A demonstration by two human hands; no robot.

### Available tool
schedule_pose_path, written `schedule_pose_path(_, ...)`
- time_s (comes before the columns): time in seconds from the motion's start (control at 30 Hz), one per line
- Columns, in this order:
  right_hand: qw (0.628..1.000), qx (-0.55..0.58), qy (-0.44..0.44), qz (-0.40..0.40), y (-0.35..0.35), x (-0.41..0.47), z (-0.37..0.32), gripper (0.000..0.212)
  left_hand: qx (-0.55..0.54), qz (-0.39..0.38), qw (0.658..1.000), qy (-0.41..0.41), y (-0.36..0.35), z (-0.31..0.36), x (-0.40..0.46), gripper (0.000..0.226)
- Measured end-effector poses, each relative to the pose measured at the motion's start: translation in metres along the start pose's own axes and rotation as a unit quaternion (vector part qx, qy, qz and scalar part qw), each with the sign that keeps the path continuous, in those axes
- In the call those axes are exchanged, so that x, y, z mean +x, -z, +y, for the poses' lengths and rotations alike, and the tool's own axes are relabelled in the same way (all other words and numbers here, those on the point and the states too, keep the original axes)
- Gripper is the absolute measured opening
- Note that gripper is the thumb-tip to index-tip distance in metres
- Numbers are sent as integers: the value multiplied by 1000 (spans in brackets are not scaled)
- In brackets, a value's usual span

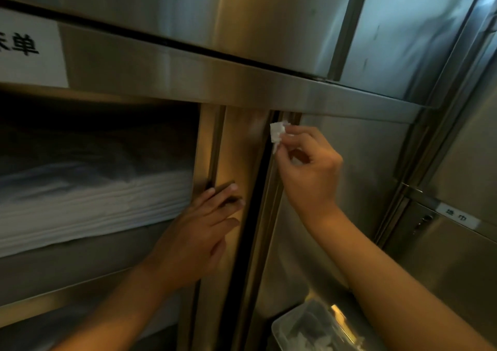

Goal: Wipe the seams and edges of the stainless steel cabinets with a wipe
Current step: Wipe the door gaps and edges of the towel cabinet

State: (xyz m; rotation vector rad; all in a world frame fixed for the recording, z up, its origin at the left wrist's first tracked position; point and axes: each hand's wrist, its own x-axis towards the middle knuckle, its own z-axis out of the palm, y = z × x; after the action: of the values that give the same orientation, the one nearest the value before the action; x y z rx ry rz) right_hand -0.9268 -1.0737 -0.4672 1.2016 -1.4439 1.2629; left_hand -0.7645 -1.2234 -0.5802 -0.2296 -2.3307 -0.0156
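From the head camera we see our right hand (309, 167) with its grip pinched on a small crumpled white wipe (277, 132), pressing it against the dark vertical seam (258, 178) near the top of the brushed stainless steel cabinets (349, 175), just under the horizontal steel ledge (242, 81). Our left hand (200, 232) lies flat on the steel door edge just left of that seam, fingers straight and holding nothing. To the left, the open compartment holds a stack of folded white cloths (88, 205) on a shelf. A white paper label with black characters (29, 52) sits at the upper left. A clear plastic container (314, 326) stands at the bottom, below our right forearm.
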Motion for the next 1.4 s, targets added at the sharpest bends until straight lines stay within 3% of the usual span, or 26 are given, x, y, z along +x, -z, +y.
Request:
schedule_pose_path(0.17,1000,7,-3,-7,-8,-51,5,4,-4,-7,1000,4,-1,0,0,26)
schedule_pose_path(0.37,994,18,-54,-93,-11,-146,13,8,7,-22,1000,18,2,4,3,32)
schedule_pose_path(0.57,988,51,-82,-123,4,-126,10,14,21,-46,999,16,5,1,2,34)
schedule_pose_path(0.77,1000,11,-15,0,44,-19,3,7,18,-53,998,23,4,-1,2,34)
schedule_pose_path(0.9,999,-11,41,30,28,25,14,11,-2,-37,999,28,4,2,0,30)
schedule_pose_path(1.13,996,-50,30,73,1,-8,25,4,-13,-11,1000,26,2,4,0,26)
schedule_pose_path(1.4,998,-52,-1,-18,4,-115,29,10,21,-9,999,44,2,12,4,38)
